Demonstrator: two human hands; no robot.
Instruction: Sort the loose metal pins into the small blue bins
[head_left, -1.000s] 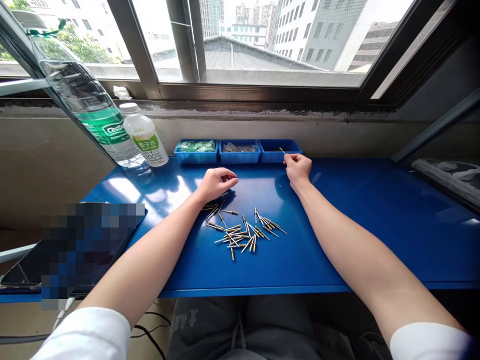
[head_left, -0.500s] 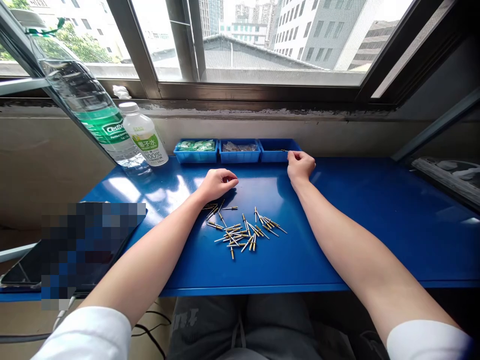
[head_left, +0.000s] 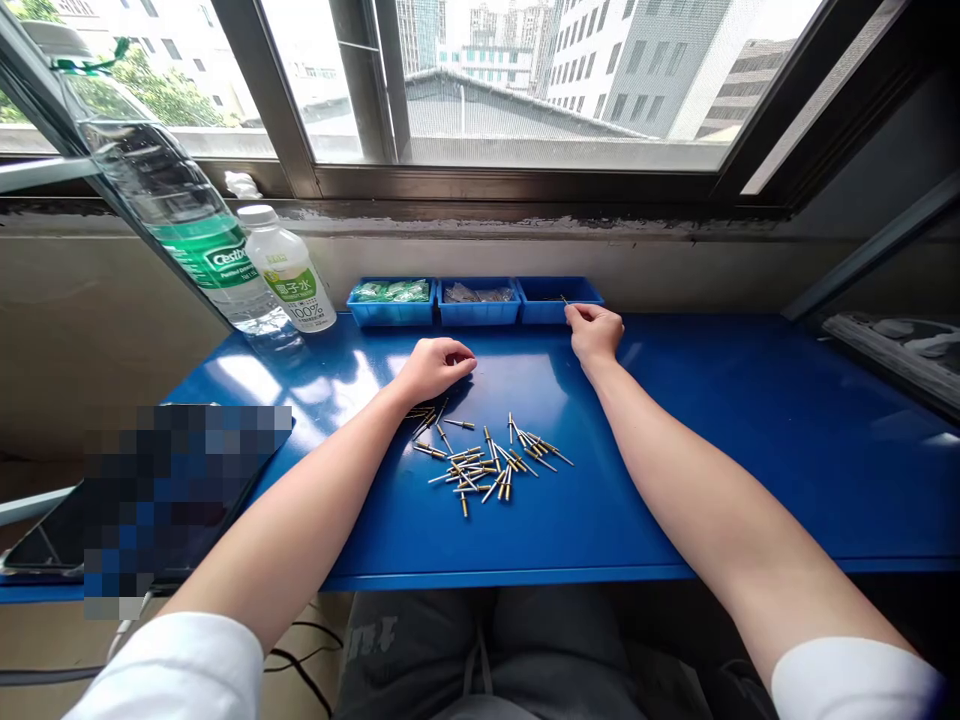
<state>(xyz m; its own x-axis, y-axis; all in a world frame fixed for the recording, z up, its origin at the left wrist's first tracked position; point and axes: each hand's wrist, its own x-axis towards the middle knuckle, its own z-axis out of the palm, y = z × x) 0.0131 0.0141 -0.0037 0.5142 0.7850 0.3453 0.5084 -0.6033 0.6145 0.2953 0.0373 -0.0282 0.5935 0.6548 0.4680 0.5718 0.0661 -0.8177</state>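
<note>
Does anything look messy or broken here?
Yes. The blind rivets lie jumbled in a loose heap on the blue table, not in the blue bins. Also, the paint under the window is peeling and flaking.

On the bench [head_left: 757,420]: loose rivets [head_left: 480,465], three bins [head_left: 478,302], large water bottle [head_left: 191,240], small bottle [head_left: 289,275]
Behind the rivets: bins, side by side
Left of the bins: both bottles
Behind the bins: window [head_left: 540,100]

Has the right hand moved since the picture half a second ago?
Yes: the right hand has shifted left along the front wall of the rightmost blue tray, its fingertips now nearer that tray's middle.
</note>
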